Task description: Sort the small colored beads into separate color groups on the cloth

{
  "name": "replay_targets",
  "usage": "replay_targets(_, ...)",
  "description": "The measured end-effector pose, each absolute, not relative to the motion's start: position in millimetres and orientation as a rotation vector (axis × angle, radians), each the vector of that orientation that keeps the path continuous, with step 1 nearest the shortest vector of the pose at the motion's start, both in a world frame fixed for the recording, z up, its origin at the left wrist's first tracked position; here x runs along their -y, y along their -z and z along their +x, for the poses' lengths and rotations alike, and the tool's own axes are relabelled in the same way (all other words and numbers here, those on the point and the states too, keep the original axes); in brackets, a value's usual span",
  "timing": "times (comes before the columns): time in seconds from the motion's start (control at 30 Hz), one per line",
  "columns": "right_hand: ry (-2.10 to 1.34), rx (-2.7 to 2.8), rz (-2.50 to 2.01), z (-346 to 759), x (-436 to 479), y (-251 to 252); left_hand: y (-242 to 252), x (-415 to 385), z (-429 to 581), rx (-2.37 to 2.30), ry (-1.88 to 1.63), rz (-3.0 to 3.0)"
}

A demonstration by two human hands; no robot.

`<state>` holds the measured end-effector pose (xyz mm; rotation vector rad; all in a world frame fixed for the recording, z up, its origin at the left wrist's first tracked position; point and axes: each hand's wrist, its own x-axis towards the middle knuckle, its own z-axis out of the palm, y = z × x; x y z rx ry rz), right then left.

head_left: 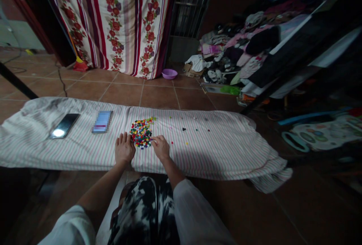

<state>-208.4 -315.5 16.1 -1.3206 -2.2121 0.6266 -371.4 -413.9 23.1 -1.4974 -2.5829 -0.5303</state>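
A pile of small multicoloured pieces [141,132], too small to name for certain, lies on the striped cloth [226,150] in front of me. My left hand [125,147] rests flat on the cloth at the pile's left edge, fingers stretched out and holding nothing. At the right edge, my right hand [161,147] has thumb and forefinger pinched together; what is between them, if anything, I cannot make out. Several single pieces lie spaced out to the right, among them a black one [184,129], a yellow one [187,143] and a red one [172,143].
Two phones, one dark [65,125] and one with a lit screen [102,122], lie left of the pile. Beyond the covered surface are a purple basin [169,74], a floral curtain [113,22] and heaped clothes [234,49]. A dark pole [17,81] stands at the left.
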Motion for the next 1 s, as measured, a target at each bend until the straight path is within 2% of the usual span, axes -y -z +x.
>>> replay_targets(1.0, -0.629, 2.180, -1.319, -208.6, 314.5, -13.6, -25.5, 413.7, -370.3, 2.589, 0.490, -1.489)
